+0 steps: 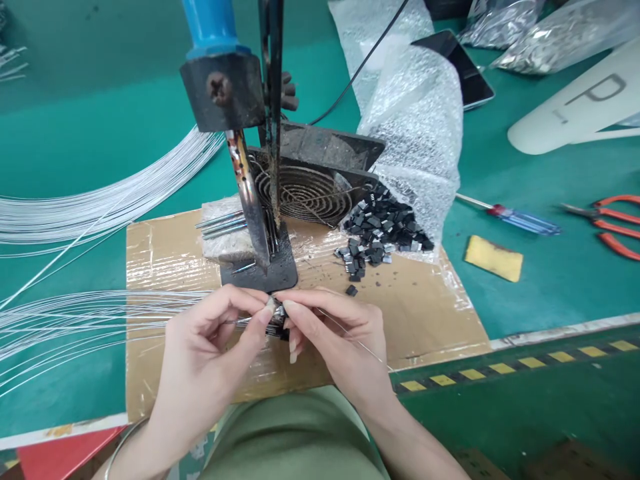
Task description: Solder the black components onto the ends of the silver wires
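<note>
Your left hand [215,337] and right hand [345,330] meet above cardboard [420,313], fingertips of both pinched on small part [273,301], mostly hidden between them. Thin wire [369,349] trails past right hand. Near white wires [110,312] run in from left; how many are finished, cannot tell. Beyond, soldering iron [253,210] points down. Work looks partway: loose black connectors [383,219] lie heaped at right, farther white wire bundle [125,200] apart from your hands.

The left hand [213,347] and right hand [345,343] pinch inward, their fingertips [265,316] nearly meeting.
</note>
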### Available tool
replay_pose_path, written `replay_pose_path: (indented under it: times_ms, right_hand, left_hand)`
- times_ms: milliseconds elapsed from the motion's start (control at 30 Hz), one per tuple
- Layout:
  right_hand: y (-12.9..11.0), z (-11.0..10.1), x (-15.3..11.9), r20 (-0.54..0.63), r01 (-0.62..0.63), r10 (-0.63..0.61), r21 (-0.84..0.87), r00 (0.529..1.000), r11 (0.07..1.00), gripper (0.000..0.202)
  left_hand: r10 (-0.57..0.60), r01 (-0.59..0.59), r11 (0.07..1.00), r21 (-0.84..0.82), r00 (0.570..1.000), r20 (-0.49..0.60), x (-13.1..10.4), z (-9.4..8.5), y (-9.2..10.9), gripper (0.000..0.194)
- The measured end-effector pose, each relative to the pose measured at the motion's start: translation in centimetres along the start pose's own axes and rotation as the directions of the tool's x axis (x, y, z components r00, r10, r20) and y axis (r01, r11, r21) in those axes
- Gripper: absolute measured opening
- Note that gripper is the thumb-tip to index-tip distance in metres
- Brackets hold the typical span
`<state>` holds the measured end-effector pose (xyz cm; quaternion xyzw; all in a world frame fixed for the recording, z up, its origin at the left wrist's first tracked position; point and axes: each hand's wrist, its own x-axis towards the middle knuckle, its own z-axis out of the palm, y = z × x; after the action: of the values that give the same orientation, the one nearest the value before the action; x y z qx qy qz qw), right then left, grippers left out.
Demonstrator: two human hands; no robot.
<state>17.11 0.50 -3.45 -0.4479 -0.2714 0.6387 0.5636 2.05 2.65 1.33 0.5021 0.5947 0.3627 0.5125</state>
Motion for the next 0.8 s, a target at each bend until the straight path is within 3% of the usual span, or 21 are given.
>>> replay_pose_path:
  times_ms: [100, 467, 600, 700, 800]
  right_hand:
    - [-0.2, 0.0, 0.1, 0.008, -0.008, 0.009, -0.005, 1.000, 1.000, 0.014]
    - [0.0, 0.0, 0.0, -0.011, -0.017, 0.017, -0.023, 1.000, 1.000, 0.011]
    - [0.2, -0.3, -0.3, 0.004, 0.082, -0.083, -0.151, 0.997, 0.985, 0.019]
    - [0.3, -0.9, -0.8, 0.042, 0.194, -0.190, -0.307, 0.981, 0.932, 0.036]
    - [0.2, -1.3, -1.1, 0.055, 0.225, -0.221, -0.368, 0.974, 0.902, 0.041]
  left_hand:
    - [0.017, -0.017, 1.000, 0.018, 0.999, 0.036, 0.1, -0.2, -0.1, 0.012]
    - [-0.008, 0.008, 1.000, 0.013, 1.000, 0.007, 0.1, 0.1, 0.0, 0.013]
    - [-0.011, 0.012, 1.000, 0.020, 0.999, -0.040, 0.1, 0.3, -0.1, 0.013]
    - [0.015, -0.011, 0.998, 0.061, 0.998, -0.053, 0.2, 0.3, -0.2, 0.013]
    - [0.053, -0.048, 0.994, 0.093, 0.997, -0.047, 0.4, 0.1, -0.3, 0.013]
